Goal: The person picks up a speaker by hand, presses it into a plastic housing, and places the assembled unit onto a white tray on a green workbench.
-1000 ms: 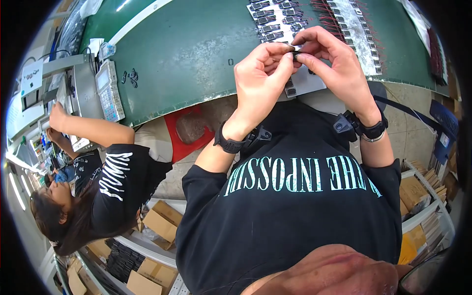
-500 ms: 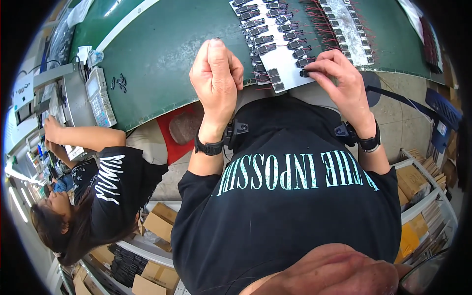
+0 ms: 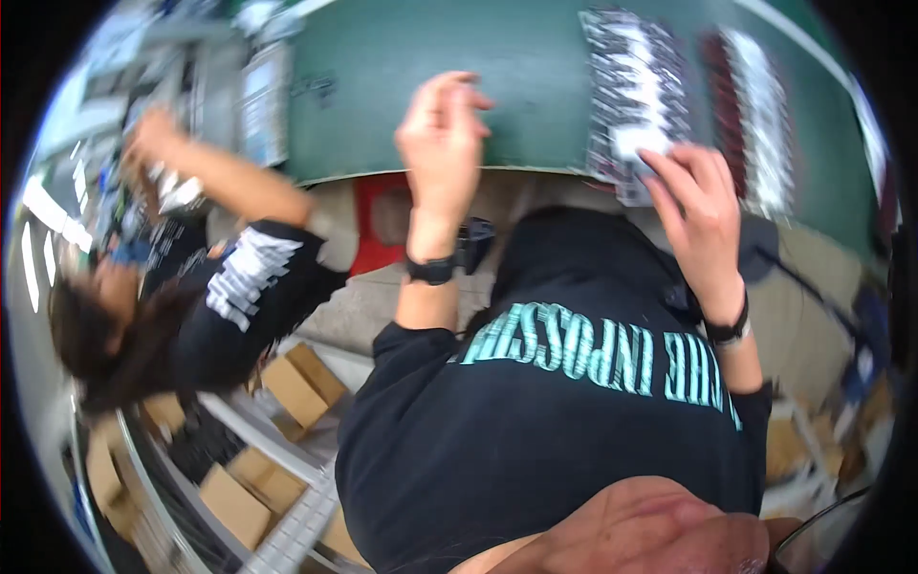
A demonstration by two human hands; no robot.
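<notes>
My left hand (image 3: 443, 132) is raised over the green table near its front edge, fingers loosely curled; whatever lies inside them is hidden. At the near end of a white sheet (image 3: 631, 187) is my right hand (image 3: 703, 196), thumb and forefinger slightly apart, with nothing distinct between them. Rows of small black rectangular parts with thin wires (image 3: 612, 86) line the sheet. Motion blur hides their detail.
Right of the sheet lies another strip of wired parts (image 3: 760, 115). A few small black pieces (image 3: 314, 85) rest on the table (image 3: 382, 57) at left. A co-worker (image 3: 239, 277) works there beside grey equipment. Cardboard boxes (image 3: 301, 383) sit on shelving behind.
The view has swung, shifting the table and sheets rightward in the picture. My right thumb and forefinger have parted from a small black part they pinched. My left fist has loosened.
</notes>
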